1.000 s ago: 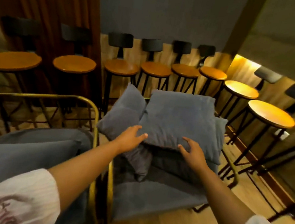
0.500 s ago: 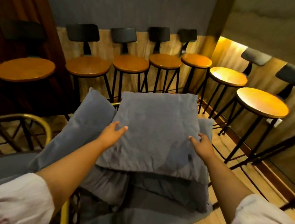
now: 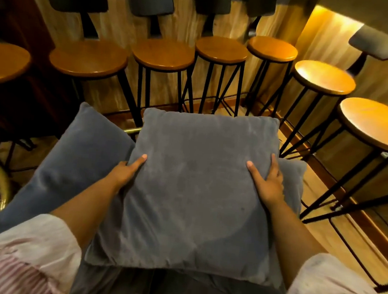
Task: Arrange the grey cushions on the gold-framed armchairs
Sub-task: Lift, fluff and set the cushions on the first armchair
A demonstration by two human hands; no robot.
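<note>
A large square grey cushion [image 3: 196, 189] fills the middle of the view, lying on top of other grey cushions on an armchair. My left hand [image 3: 126, 170] grips its left edge, thumb on top. My right hand [image 3: 266, 182] grips its right edge, thumb on top as well. A second grey cushion [image 3: 77, 160] leans at the left, and a third [image 3: 294, 179] peeks out beneath at the right. A short piece of the chair's gold frame [image 3: 132, 130] shows behind the cushions. Most of the armchair is hidden.
A row of bar stools [image 3: 163, 54] with round wooden seats and black legs stands close behind the chair and curves round along the right [image 3: 375, 125]. The gold frame of a neighbouring armchair [image 3: 0, 176] shows at the left. Wooden floor [image 3: 335, 241] lies to the right.
I have come closer to the armchair. Both hands went from hovering over the top cushion to closing on its left and right edges.
</note>
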